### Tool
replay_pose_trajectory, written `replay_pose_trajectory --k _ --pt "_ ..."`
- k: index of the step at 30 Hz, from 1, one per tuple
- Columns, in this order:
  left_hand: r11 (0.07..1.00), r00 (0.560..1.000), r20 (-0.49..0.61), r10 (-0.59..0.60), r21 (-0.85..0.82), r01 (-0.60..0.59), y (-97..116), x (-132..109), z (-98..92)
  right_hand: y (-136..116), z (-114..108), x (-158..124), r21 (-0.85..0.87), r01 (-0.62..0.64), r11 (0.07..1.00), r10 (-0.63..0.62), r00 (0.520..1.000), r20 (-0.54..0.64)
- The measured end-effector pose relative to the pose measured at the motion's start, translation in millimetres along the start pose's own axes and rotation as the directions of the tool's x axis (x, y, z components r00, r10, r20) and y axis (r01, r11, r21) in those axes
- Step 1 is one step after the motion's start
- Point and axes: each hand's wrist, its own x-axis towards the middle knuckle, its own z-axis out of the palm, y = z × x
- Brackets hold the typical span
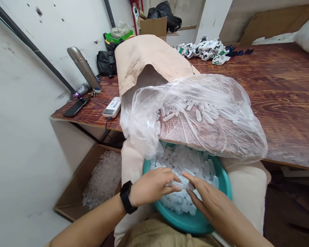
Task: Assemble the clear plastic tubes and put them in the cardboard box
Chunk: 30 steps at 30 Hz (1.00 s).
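Over a teal basin (225, 192), my two hands meet at a clear plastic tube (178, 185). My left hand (157, 183), with a black watch (128, 198) on its wrist, pinches the tube between thumb and fingers. The thumb and fingers of my right hand (204, 192) close around a small translucent cap-like piece (190, 186) at the tube's right end. Whether that piece is fully seated on the tube cannot be made out. Many small translucent plastic pieces (181, 202) fill the basin, with longer tubes (209, 168) among them at the back.
A clear plastic bag (237, 137) of tubes lies open on the wooden table (285, 103), overhanging its front edge. A cardboard box (74, 206) of clear pieces stands lower left. A phone (76, 107), white device (112, 107) and metal flask (83, 67) are at left.
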Motion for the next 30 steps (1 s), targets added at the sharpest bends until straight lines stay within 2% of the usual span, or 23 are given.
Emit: replay_pose_trajectory --k 3,5,11,13,17,19,22,25,27,30 --pt "0.997 0.999 0.011 0.049 0.057 -0.050 2 0 2.4 -9 -5 -2 0.016 0.088 0.996 -0.088 0.995 0.042" --pt "0.996 0.999 0.007 0.054 0.070 -0.055 3 0 3.0 -14 -7 -1 0.061 0.063 0.996 -0.067 0.996 0.058" --pt "0.990 0.996 -0.062 0.057 -0.128 -0.065 4 -3 7.3 -18 -3 -6 0.293 -0.084 0.952 0.112 0.991 -0.079" --pt "0.990 0.995 -0.081 0.055 -0.126 -0.064 5 -4 11.6 -18 2 -10 0.350 -0.132 0.927 0.175 0.980 -0.091" --pt "0.996 0.991 -0.122 0.064 -0.052 -0.071 8 -3 19.0 -18 8 -15 0.459 -0.340 0.821 0.396 0.918 -0.028" --pt "0.996 0.989 -0.127 0.072 -0.052 -0.079 10 -3 20.0 -18 7 -16 0.487 -0.407 0.773 0.444 0.895 0.044" --pt "0.993 0.990 -0.126 0.070 -0.081 -0.081 12 -3 19.7 -21 3 -18 0.466 -0.361 0.808 0.367 0.927 0.082" --pt "0.995 0.988 -0.142 0.064 -0.068 -0.074 13 -2 20.0 -23 1 -20 0.420 -0.305 0.855 0.324 0.946 0.025" --pt "0.996 0.986 -0.145 0.084 -0.020 -0.087 12 -2 19.6 -22 1 -21 0.368 -0.260 0.893 0.290 0.957 -0.026" --pt "0.979 0.980 -0.099 0.173 0.126 -0.160 12 -2 16.2 -19 1 -23 0.250 -0.134 0.959 0.150 0.988 -0.045"
